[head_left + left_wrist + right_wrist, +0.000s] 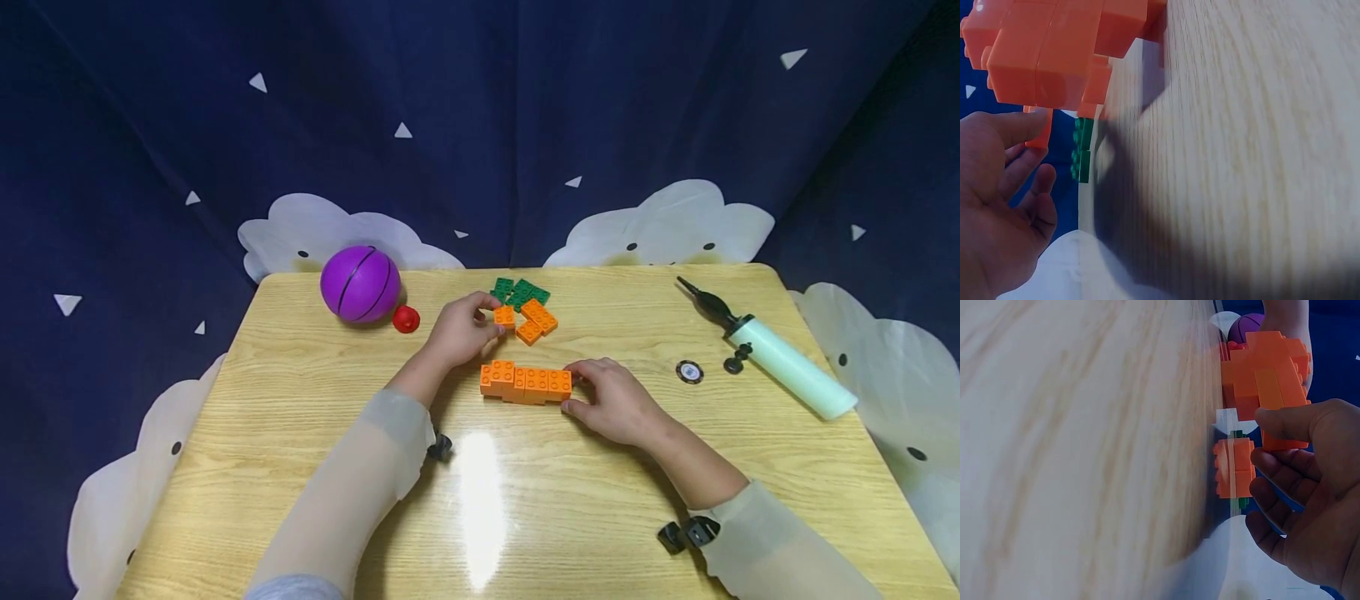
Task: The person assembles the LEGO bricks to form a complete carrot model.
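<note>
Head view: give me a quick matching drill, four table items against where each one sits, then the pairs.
Things:
1. purple rubber ball
2. pale green hand pump
3. long orange brick assembly
4. flat green toy bricks

Places:
A. along the table's right edge
B. far left of the table, beside a small red piece
C. centre, right hand at its end
D. far side, behind loose orange bricks

Pairs: 1-B, 2-A, 3-C, 4-D

Sheer cream sleeves on both arms; black wrist-camera mounts; left grip (461, 329), right grip (611, 404) bare.
</note>
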`<state>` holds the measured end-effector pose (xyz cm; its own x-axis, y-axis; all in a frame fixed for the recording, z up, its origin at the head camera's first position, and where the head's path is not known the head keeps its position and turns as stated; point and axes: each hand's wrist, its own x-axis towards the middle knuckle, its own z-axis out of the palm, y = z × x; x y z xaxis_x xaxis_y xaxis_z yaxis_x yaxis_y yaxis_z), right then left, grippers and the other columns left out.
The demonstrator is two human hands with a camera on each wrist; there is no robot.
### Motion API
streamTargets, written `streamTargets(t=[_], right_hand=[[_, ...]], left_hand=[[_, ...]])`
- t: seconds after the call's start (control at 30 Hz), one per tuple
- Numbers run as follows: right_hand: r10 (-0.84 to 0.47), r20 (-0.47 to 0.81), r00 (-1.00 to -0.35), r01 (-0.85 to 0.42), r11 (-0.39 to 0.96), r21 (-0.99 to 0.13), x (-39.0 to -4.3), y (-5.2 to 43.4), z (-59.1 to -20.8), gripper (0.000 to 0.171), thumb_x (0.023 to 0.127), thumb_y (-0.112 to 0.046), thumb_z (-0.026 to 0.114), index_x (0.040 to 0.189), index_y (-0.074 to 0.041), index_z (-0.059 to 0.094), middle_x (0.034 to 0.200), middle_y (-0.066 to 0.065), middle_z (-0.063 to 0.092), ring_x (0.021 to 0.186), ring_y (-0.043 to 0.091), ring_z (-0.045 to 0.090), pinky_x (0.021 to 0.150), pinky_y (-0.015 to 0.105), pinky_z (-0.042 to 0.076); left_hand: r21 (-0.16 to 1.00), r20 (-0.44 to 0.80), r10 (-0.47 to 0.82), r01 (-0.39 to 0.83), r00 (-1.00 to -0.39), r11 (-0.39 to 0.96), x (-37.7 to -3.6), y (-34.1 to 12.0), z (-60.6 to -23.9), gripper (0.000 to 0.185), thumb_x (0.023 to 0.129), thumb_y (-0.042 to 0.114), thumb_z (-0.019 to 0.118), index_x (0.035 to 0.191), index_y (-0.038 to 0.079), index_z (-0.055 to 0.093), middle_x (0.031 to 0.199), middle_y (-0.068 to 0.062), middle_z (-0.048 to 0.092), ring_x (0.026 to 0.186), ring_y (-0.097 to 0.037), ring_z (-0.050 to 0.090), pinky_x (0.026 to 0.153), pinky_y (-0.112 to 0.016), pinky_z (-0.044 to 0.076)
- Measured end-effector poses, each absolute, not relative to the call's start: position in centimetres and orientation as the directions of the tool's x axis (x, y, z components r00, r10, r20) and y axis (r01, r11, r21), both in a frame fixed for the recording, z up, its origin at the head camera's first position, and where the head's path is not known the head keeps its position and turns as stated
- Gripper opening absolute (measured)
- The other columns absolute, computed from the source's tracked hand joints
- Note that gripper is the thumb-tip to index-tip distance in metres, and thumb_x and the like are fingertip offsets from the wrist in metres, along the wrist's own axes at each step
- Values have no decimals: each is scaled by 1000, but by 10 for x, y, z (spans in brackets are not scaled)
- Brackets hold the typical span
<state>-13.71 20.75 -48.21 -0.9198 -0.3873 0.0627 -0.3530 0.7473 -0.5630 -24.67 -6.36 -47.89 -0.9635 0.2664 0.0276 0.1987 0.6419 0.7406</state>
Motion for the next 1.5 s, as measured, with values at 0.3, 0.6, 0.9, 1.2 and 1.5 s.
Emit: streamTargets(t=[0.3, 0.6, 0.9, 1.2, 1.5], right_hand=[[-380, 49, -924, -339, 750, -568, -137, 208, -483, 49, 87, -24, 83, 129, -4, 67, 124, 11, 70, 109, 28, 62, 94, 51, 51], [-375, 43, -926, -331, 752, -570, -138, 208, -482, 49, 88, -24, 82, 130, -3, 67, 125, 12, 70, 112, 30, 63, 97, 52, 50], [-375, 42, -926, -331, 753, -569, -138, 207, -480, 51, 86, -24, 83, 129, -2, 67, 122, 14, 70, 112, 32, 63, 97, 52, 51], [-378, 38, -925, -332, 756, -564, -139, 207, -481, 50, 88, -24, 82, 130, -3, 66, 121, 12, 70, 111, 31, 63, 96, 52, 51], [-381, 36, -924, -334, 755, -564, -140, 207, -482, 50, 87, -24, 83, 130, -2, 66, 122, 13, 70, 114, 32, 63, 98, 53, 50]], left_hand=[[757, 34, 314, 229, -949, 612, -234, -71, -474, 33, 93, 23, 80, 123, 18, 67, 126, 0, 68, 110, -22, 63, 91, -40, 54], [782, 60, 344, 258, -937, 567, -219, -69, -458, 34, 93, 26, 81, 123, 20, 67, 123, 6, 68, 112, -20, 62, 88, -38, 54], [790, 68, 350, 264, -934, 553, -203, -67, -446, 34, 91, 23, 82, 122, 21, 68, 120, 9, 68, 110, -18, 62, 86, -38, 54], [799, 114, 404, 325, -908, 506, -190, -63, -439, 34, 90, 23, 83, 122, 20, 69, 116, 8, 69, 110, -24, 62, 84, -39, 52], [775, 122, 460, 373, -880, 510, -180, -61, -439, 36, 91, 25, 82, 124, 20, 69, 118, 9, 67, 107, -20, 60, 78, -35, 51]])
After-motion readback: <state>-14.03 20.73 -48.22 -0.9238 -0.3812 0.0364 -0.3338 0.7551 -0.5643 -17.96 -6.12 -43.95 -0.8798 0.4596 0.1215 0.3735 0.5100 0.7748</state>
